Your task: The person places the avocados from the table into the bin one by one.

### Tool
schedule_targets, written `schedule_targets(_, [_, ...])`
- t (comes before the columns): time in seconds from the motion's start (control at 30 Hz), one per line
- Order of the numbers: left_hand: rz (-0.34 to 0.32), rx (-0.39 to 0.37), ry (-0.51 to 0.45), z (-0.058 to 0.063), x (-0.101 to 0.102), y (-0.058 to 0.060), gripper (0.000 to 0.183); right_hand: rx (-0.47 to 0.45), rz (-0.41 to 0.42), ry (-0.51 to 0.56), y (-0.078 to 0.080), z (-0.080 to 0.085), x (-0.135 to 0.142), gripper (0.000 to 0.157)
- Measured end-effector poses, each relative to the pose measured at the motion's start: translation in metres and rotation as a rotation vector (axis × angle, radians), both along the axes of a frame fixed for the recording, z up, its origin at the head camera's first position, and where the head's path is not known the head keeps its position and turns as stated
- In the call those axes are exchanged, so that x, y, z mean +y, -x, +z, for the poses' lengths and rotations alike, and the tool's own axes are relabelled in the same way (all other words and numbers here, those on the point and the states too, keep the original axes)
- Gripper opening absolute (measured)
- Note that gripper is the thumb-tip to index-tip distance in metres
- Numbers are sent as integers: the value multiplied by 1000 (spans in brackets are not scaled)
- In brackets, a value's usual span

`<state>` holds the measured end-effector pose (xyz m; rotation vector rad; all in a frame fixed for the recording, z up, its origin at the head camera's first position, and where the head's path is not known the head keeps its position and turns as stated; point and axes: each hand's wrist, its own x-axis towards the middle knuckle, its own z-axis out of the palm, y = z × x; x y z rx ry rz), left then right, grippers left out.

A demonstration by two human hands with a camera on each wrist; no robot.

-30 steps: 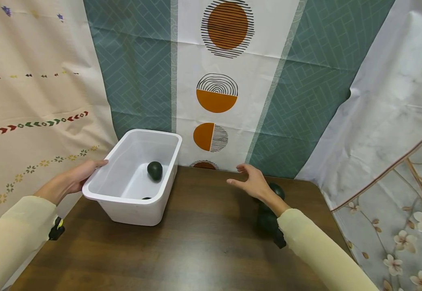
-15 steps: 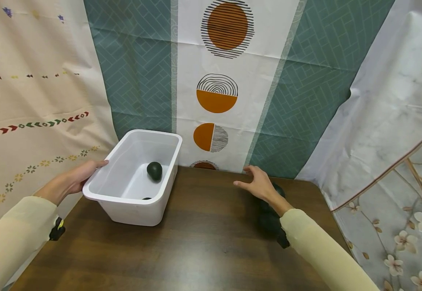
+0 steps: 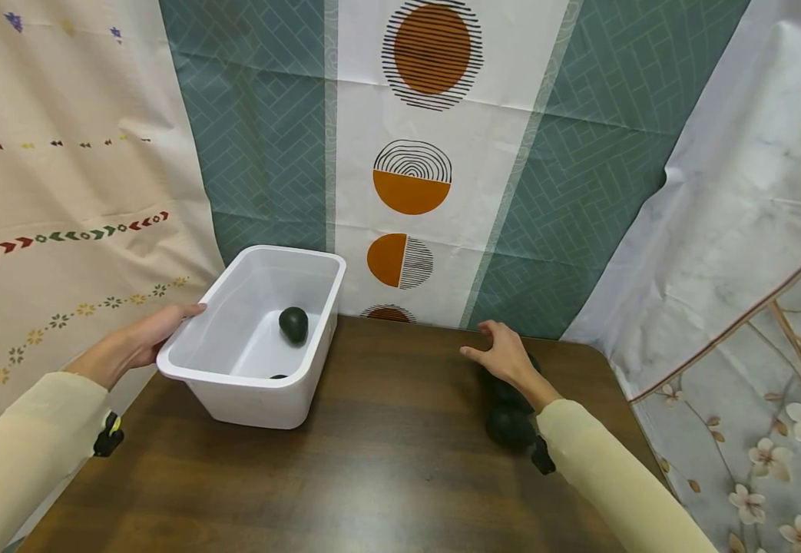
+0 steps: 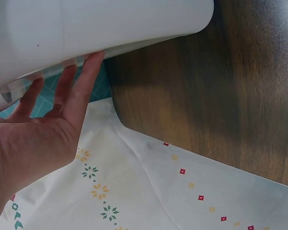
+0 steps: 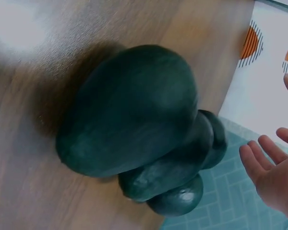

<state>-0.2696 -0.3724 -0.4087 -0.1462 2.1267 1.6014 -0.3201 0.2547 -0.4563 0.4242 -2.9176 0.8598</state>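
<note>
Tub point(image 3: 248, 403), white, one: on the left part of the counter point(image 3: 386, 484), near the back cloth point(image 3: 265, 153). Avocados, dark green, four countable on the counter: a close group point(image 5: 129, 112) at the right, the foremost largest in the right wrist view, the others partly hidden behind it. Avocado point(image 3: 293, 326), one, in the tub near its right wall; beside the near wall a dark sliver point(image 3: 278, 376), mostly hidden, its kind uncertain. Hands, two, in pale sleeves. Left hand point(image 3: 146, 336): grips the tub's left rim, thumb over the edge, fingers beneath. Right hand point(image 3: 506, 359): about half open, thumb and fingers spread apart, holding nothing, above the group's far end.
</note>
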Motion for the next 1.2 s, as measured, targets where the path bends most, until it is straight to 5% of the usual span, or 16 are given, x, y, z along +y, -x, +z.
schedule_targets(1.2, [10, -4, 9, -4, -2, 1, 73, -57, -133, -144, 3, -28, 28, 59])
